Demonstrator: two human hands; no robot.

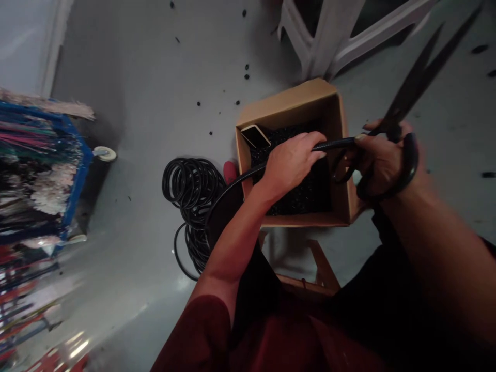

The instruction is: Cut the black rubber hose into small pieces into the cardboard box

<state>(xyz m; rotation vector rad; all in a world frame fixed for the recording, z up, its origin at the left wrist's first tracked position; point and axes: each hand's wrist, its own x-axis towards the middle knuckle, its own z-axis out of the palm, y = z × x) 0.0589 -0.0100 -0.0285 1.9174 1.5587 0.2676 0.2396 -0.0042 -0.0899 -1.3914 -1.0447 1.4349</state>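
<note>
Your left hand (290,168) is closed around the black rubber tube (333,146), which crosses above the cardboard box (287,106) of black pellets (298,194). Its long axis runs from the floor coil (189,188) toward your right hand (382,163). That hand curls through the handles of long black shears (411,95), blades pointing up and away, thumb beside the tube's end. Your left grip sits close to that end, keeping the tube straight over the pellets.

The grey floor (127,103) spreads out below the left hand's fingers (315,138); a coil of black hose (189,191) lies to their left, and small black bits (246,76) dot the floor beyond them.
</note>
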